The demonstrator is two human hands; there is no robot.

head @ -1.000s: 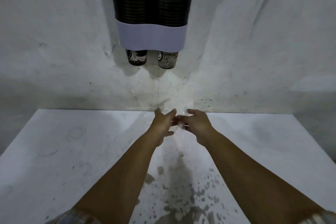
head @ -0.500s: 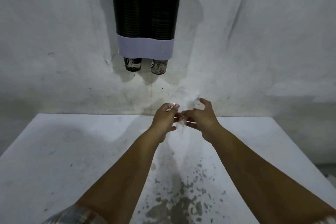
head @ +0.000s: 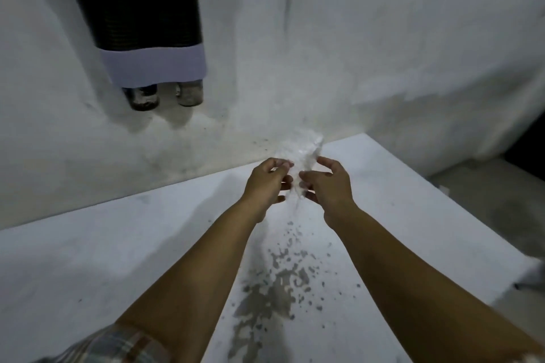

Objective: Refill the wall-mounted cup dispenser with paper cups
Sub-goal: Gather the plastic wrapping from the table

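Both hands, left (head: 267, 183) & right (head: 326, 186), pinch crinkly clear wrap (head: 300, 150) over chipped white table (head: 118, 244) by wall dispenser (head: 141, 23).

1. No text, number or brand can be read anywhere in this view.
2. The two cups (head: 141, 97) poking out under the wall dispenser (head: 153, 68) carry a dark printed pattern, but it is too blurred to read.
3. The dispenser's pale band is blank.
4. The bench (head: 88, 259) and the wall bear only stains and specks.
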